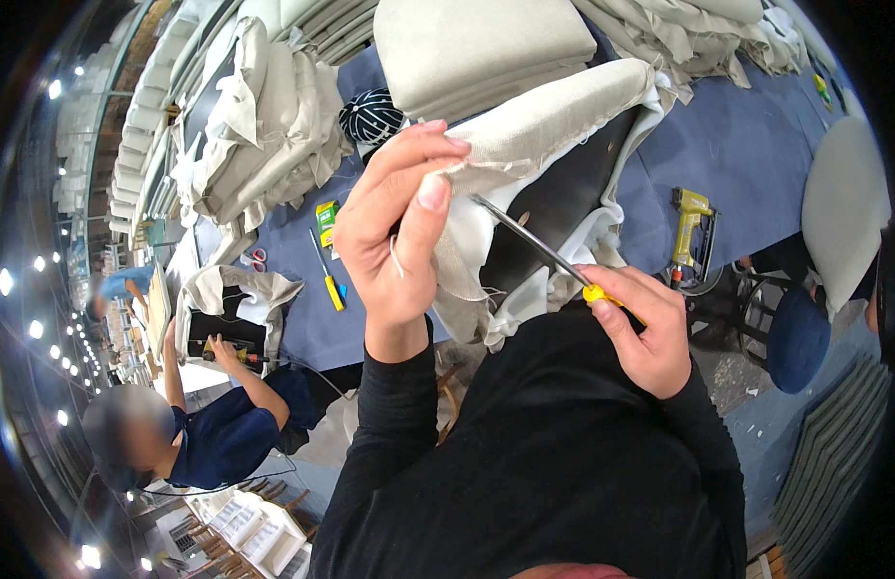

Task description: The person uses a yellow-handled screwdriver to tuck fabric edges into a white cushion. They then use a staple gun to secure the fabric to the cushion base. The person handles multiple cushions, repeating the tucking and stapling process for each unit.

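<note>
My left hand point(394, 227) is raised and pinches the edge of beige fabric point(539, 121) that covers a seat panel with a black underside point(563, 198). My right hand point(645, 328) grips a yellow-handled screwdriver point(539, 246), its metal shaft pointing up-left to the fabric edge near my left thumb. White padding bunches below the panel. My black sleeves fill the lower middle.
A blue-covered worktable point(718, 145) bears a yellow staple gun point(694, 227), a second yellow screwdriver point(327, 275), scissors point(254, 259) and stacked beige cushions point(476, 43). A person in dark blue point(216, 425) works on another panel at lower left. A round blue stool point(795, 338) stands right.
</note>
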Demonstrator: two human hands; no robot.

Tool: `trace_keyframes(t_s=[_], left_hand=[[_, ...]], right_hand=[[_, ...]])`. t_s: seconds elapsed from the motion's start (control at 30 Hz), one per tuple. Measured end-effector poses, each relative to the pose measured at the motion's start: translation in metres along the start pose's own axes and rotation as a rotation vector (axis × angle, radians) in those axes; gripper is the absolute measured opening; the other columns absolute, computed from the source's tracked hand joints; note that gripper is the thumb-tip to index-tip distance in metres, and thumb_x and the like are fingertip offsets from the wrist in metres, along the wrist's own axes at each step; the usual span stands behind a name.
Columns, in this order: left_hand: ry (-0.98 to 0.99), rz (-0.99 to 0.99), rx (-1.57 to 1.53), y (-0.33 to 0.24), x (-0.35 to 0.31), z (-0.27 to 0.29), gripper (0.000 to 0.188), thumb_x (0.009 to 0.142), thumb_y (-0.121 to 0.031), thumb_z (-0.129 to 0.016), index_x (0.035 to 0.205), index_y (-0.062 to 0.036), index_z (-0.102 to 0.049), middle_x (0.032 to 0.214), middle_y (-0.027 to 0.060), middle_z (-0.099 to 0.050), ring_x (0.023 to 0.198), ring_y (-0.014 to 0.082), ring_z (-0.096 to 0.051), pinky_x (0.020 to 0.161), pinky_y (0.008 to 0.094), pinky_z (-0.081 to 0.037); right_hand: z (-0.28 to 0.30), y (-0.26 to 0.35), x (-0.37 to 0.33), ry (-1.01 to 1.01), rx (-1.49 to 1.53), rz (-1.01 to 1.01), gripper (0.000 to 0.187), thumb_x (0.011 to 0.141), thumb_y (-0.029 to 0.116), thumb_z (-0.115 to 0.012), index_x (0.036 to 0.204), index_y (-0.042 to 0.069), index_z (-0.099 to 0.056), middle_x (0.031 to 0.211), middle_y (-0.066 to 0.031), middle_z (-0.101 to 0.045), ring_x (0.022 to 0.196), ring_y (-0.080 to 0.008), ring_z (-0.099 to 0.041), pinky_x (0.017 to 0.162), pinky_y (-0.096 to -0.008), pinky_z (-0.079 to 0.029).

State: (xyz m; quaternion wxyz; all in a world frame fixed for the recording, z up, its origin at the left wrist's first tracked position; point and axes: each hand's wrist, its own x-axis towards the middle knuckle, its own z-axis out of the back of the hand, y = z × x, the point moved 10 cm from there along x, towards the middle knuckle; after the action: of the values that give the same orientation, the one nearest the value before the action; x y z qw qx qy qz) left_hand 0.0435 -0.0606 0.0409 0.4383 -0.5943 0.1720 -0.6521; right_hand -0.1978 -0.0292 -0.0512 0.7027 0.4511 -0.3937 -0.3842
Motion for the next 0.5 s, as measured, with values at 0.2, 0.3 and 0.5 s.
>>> trace_keyframes(t_s=[0.2, 0.3, 0.5], left_hand=[[-0.048, 0.059, -0.009, 0.010, 0.002, 0.006, 0.021, 0.102, -0.007, -0.067, 0.105, 0.0094, -0.080, 0.115, 0.0174, -0.080, 0.121, 0.0319, -0.072, 0.108, 0.0413, -0.052], [-0.045, 0.054, -0.001, 0.010, 0.004, 0.004, 0.021, 0.102, -0.008, -0.067, 0.105, 0.0096, -0.079, 0.116, 0.0179, -0.080, 0.120, 0.0320, -0.073, 0.107, 0.0407, -0.052], [-0.036, 0.041, -0.003, 0.011, 0.004, 0.002, 0.021, 0.103, -0.008, -0.068, 0.102, 0.0102, -0.079, 0.115, 0.0178, -0.080, 0.119, 0.0321, -0.073, 0.105, 0.0406, -0.053]], right_hand=[[0.014, 0.011, -0.015, -0.089, -0.130, 0.080, 0.034, 0.099, 0.001, -0.070, 0.131, 0.001, -0.078, 0.095, -0.0145, -0.073, 0.073, -0.0221, -0.068, 0.066, -0.0307, -0.053], [0.012, 0.021, -0.013, -0.097, -0.128, 0.100, 0.034, 0.097, 0.000, -0.071, 0.131, 0.001, -0.078, 0.095, -0.0138, -0.074, 0.072, -0.0219, -0.068, 0.066, -0.0306, -0.053], [0.010, 0.024, -0.005, -0.117, -0.159, 0.097, 0.036, 0.096, -0.002, -0.072, 0.132, 0.003, -0.078, 0.094, -0.0127, -0.074, 0.071, -0.0222, -0.067, 0.065, -0.0306, -0.053]])
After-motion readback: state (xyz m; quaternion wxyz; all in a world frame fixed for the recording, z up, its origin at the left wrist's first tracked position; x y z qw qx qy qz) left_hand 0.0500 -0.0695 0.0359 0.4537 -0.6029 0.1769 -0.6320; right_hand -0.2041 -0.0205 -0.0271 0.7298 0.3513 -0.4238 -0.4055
